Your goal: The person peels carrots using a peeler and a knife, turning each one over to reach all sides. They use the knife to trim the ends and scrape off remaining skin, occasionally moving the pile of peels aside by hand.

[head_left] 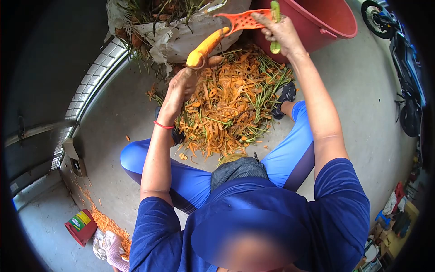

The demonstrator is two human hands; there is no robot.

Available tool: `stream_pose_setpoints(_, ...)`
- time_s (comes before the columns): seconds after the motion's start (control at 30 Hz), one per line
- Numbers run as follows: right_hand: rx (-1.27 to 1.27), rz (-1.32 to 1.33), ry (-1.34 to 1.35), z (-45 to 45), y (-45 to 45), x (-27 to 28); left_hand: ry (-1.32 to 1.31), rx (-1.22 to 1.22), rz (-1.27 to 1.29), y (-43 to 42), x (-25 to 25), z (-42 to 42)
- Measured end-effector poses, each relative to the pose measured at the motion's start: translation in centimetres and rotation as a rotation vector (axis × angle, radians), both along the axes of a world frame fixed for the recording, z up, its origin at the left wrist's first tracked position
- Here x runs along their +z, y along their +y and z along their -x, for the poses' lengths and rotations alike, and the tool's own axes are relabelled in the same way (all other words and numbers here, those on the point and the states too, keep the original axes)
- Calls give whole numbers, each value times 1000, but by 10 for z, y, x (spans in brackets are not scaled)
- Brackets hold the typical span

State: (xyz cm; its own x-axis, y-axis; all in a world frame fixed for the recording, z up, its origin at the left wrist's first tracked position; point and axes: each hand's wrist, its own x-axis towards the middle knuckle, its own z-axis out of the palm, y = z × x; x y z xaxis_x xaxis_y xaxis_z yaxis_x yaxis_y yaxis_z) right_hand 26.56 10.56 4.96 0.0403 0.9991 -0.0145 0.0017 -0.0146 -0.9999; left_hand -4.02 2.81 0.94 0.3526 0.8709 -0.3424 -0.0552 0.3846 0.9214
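My left hand is closed round the near end of a carrot, which points up and to the right, its surface bright orange-yellow. My right hand grips an orange plastic peeler with a perforated body and a green bar across its grip. The peeler's left end is at the carrot's far tip; whether they touch I cannot tell. Below both hands lies a heap of orange peelings and green stalks on the floor, between my feet.
A white sack of unpeeled carrots with tops stands behind the heap. A red tub is at upper right, a motorbike at far right. At lower left, another person's pink sleeve shows near a red bucket and more peelings.
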Motion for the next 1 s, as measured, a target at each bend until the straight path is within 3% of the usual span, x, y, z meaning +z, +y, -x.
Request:
stream_pose_setpoints(0.17,238,48,-28,31,-17,-4,-54,-38,26,-3,-3,-7)
stream_pose_setpoints(0.27,306,-2,-193,43,-26,1,-49,-81,20,-3,5,-12)
stream_pose_setpoints(0.4,358,90,-199,23,-22,1,-55,-123,-23,-5,3,-13)
stream_pose_setpoints(0.57,-63,21,-307,-62,18,-45,-73,-25,1,-7,-3,4)
stream_pose_setpoints(0.63,-228,64,-172,-78,26,-41,-181,2,42,-4,4,5)
stream_pose_setpoints(0.67,-202,59,81,-83,29,-43,-215,-4,46,-1,2,6)
stream_pose_setpoints(0.8,267,167,686,-28,7,-4,-448,-52,247,2,-5,2)
stream_pose_setpoints(0.83,300,217,564,-22,3,-5,-498,-71,311,3,-5,1)
stream_pose_setpoints(0.97,356,200,533,-2,0,-8,-693,-157,403,4,-9,-2)
stream_pose_setpoints(1.0,333,173,495,-1,-1,-8,-547,-133,322,1,-4,-4)
